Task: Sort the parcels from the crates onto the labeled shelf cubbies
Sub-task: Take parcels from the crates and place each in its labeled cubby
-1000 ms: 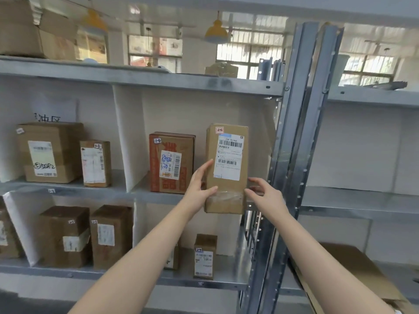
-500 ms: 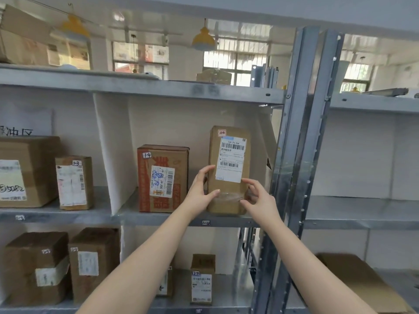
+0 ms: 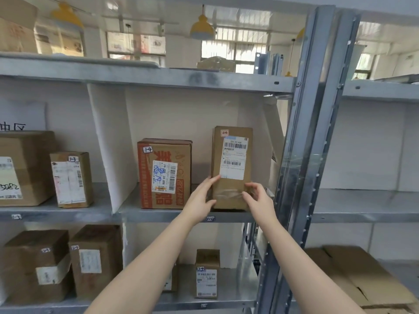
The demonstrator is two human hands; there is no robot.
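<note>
A tall brown parcel [image 3: 232, 155] with a white barcode label and a small "1-4" sticker stands upright on the middle shelf [image 3: 163, 215], in the cubby tagged "1-4" [image 3: 210, 218]. My left hand [image 3: 200, 200] holds its lower left edge, index finger along the front corner and thumb near the base. My right hand [image 3: 258, 200] grips the lower right edge with curled fingers. The parcel's bottom rests on the shelf board.
A red-printed carton [image 3: 164, 173] marked 1-4 stands just left of the parcel. A white divider [image 3: 108, 150] separates the 1-3 cubby with its boxes [image 3: 71, 179]. A steel upright [image 3: 301, 155] is close on the right. Flattened cardboard [image 3: 358, 275] lies lower right.
Both hands have carried the parcel forward into the cubby and set it down on the shelf board beside the red-printed carton. The view has moved closer.
</note>
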